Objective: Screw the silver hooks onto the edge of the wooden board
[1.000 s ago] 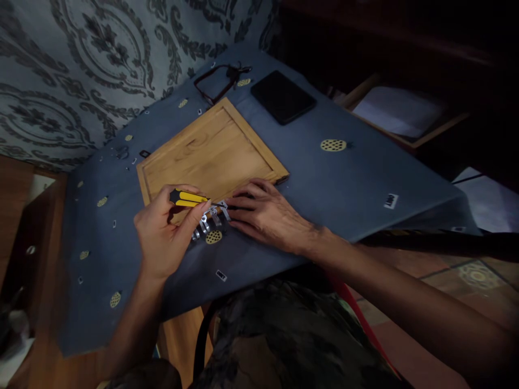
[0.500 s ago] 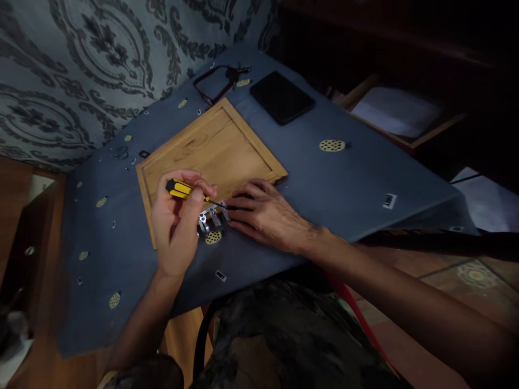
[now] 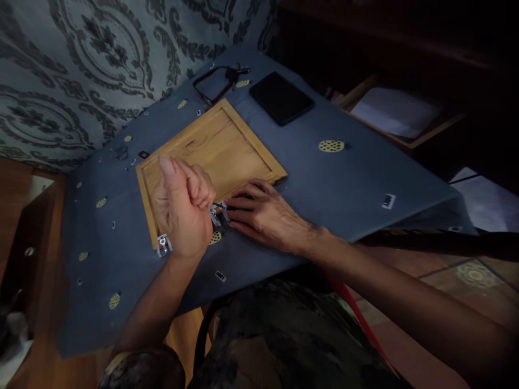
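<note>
My left hand (image 3: 184,208) is wrapped round the screwdriver, whose yellow and black handle is now hidden inside the fist, thumb uppermost. Only the dark screwdriver shaft (image 3: 219,205) shows, pointing right at a silver metal hinge (image 3: 218,214) on the near edge of a framed wooden panel (image 3: 227,146). My right hand (image 3: 263,213) lies with fingers stretched out over that edge, fingertips against the hinge's right side. A second metal hinge (image 3: 164,245) sits at the panel's near left corner, beside my left wrist.
The panel lies on a blue patterned tablecloth (image 3: 308,200). Behind it are a black tablet-like slab (image 3: 281,98) and dark-framed glasses (image 3: 211,86). Small dark items (image 3: 120,153) lie to the left. A patterned wall covering (image 3: 101,54) borders the far left side.
My left hand has rolled over, closing into a fist round the screwdriver and covering its handle. The corner hinge has come into view. My right hand stays in place.
</note>
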A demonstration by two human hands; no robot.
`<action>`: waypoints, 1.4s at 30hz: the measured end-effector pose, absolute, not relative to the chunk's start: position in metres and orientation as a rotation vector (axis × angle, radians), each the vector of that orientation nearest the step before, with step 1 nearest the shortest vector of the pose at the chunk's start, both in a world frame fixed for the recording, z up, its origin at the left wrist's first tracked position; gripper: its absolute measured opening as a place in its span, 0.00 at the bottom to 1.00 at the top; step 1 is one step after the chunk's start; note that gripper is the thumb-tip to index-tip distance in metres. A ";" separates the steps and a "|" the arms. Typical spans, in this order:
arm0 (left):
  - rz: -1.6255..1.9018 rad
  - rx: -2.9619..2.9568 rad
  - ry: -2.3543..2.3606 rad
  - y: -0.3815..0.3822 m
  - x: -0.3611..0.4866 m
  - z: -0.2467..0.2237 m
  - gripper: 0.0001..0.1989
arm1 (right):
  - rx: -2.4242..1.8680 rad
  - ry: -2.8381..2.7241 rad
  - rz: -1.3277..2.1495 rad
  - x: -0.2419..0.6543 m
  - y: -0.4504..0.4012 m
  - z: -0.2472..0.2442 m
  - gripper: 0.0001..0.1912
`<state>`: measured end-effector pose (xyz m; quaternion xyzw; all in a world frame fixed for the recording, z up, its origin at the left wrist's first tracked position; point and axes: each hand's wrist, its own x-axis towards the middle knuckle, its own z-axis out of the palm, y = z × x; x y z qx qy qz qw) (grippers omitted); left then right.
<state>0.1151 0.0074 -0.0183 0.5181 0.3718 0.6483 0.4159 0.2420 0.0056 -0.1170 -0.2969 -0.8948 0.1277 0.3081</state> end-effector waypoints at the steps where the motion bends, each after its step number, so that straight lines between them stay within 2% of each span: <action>1: 1.625 1.294 0.944 0.008 0.116 -0.017 0.31 | -0.790 -2.368 0.342 0.242 0.006 -0.117 0.12; 12: 1.231 1.303 0.896 0.028 0.091 -0.009 0.39 | -0.792 -2.342 0.317 0.242 0.006 -0.119 0.11; 15: 1.278 1.302 0.910 0.024 0.092 -0.010 0.38 | -0.785 -2.341 0.314 0.242 0.006 -0.118 0.12; 23: 1.559 1.314 1.110 0.009 0.100 -0.017 0.26 | -0.776 -2.335 0.307 0.241 0.006 -0.119 0.13; 31: 1.526 1.308 1.101 0.014 0.104 -0.016 0.32 | -0.788 -2.355 0.338 0.242 0.006 -0.118 0.13; 38: 1.287 1.331 0.936 0.025 0.093 -0.014 0.37 | -0.778 -2.353 0.317 0.242 0.007 -0.118 0.12; 42: 1.375 1.333 0.976 0.018 0.096 -0.012 0.36 | -0.775 -2.349 0.301 0.241 0.007 -0.118 0.13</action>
